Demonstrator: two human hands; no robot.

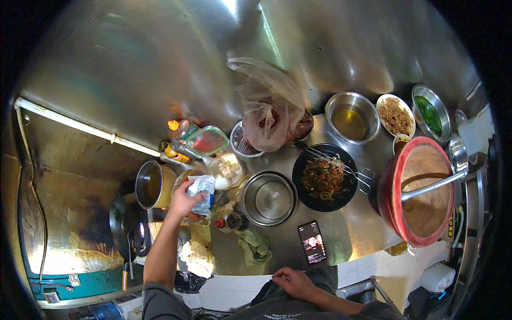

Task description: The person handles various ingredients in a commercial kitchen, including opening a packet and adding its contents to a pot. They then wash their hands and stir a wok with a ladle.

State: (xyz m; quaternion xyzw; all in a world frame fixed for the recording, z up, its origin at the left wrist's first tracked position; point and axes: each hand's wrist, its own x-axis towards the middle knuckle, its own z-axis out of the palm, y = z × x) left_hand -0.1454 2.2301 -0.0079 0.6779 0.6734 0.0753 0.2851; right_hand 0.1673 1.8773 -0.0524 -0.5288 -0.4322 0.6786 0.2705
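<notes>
My left hand (185, 199) grips a white and blue plastic packet (203, 188) above the crowded left part of the steel table. Beneath the packet is a round container, mostly hidden. Just right of it stand a lidded tub (227, 170) and a dark bottle with a red cap (229, 222). A nested pair of steel pots (269, 198) is farther right. My right hand (295, 282) hangs in front of my waist by the table's front edge, fingers loosely curled, with nothing visible in it. A lit phone (312, 242) lies closest to that hand.
Steel tongs (340, 162) rest across a black pan of chopped food (326, 180). A large red-rimmed mortar (426, 160) holds a metal-handled tool (434, 186). Behind are a bagged bowl (266, 120) and a steel bowl of yellowish liquid (352, 116). A wok (122, 224) sits left.
</notes>
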